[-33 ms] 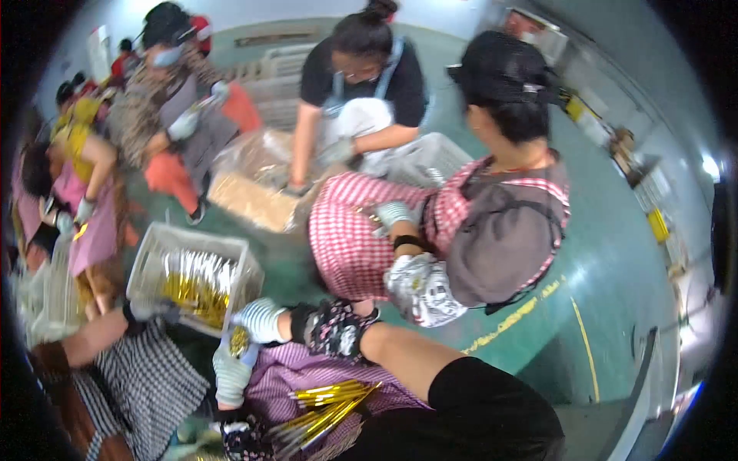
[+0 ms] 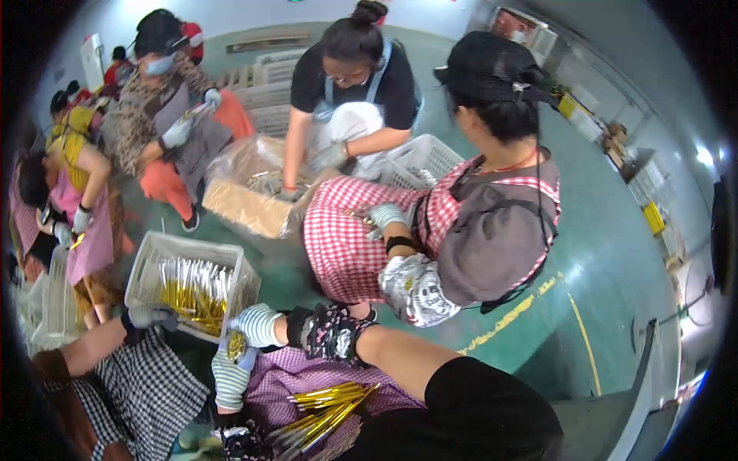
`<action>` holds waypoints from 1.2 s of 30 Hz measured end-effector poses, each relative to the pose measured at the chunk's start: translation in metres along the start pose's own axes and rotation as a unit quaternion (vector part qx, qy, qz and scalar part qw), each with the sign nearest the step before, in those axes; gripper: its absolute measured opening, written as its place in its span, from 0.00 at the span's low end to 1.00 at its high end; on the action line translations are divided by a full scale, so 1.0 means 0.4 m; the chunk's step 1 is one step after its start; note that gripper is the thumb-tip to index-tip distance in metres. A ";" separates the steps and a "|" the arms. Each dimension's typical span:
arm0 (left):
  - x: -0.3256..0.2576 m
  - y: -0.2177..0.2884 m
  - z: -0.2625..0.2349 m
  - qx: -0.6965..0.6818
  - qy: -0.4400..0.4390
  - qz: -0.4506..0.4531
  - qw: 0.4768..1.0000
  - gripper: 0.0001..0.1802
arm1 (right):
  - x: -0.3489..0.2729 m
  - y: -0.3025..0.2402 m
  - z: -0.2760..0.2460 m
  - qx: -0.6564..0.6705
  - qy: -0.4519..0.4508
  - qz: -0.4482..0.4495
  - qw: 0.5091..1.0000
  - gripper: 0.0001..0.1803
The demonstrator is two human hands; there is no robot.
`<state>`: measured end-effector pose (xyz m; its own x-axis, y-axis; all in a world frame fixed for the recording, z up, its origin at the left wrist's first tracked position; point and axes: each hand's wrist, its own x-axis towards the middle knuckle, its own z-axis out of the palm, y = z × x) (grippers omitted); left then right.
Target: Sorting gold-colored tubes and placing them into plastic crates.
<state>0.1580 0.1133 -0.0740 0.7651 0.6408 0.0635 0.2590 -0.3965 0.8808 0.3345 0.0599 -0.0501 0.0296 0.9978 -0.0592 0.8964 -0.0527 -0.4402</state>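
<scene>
Little differs from a moment ago, bar a slight shift of view: our purple checked apron (image 2: 278, 376) stays spread over our lap, the white crate (image 2: 246, 280) beyond still holds its upright sticks (image 2: 198, 290), and the loose gold sticks (image 2: 332, 419) lie unmoved on the apron. Our gloved right hand (image 2: 259, 324) and left hand (image 2: 231, 379) remain curled around the gold bundle (image 2: 236, 346), near the crate.

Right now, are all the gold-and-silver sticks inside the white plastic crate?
No, some gold-and-silver sticks lie on the purple checkered cloth.
</scene>
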 end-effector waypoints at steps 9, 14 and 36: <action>0.041 0.027 0.043 -0.153 -0.032 -0.010 0.988 0.19 | -0.036 0.028 -0.034 -0.025 0.027 0.020 0.999 0.23; 0.043 0.007 0.049 -0.118 -0.023 0.010 0.993 0.19 | -0.028 0.043 -0.020 -0.034 0.046 0.010 0.998 0.23; 0.036 0.013 0.052 -0.172 -0.017 0.002 0.985 0.18 | -0.039 0.028 -0.032 -0.037 0.034 0.017 0.999 0.25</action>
<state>0.1824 0.1068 -0.0782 0.7863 0.6153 0.0562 0.0451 -0.1479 0.9880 0.3499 0.0442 -0.0428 0.0882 0.9960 -0.0103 0.9246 -0.0857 -0.3711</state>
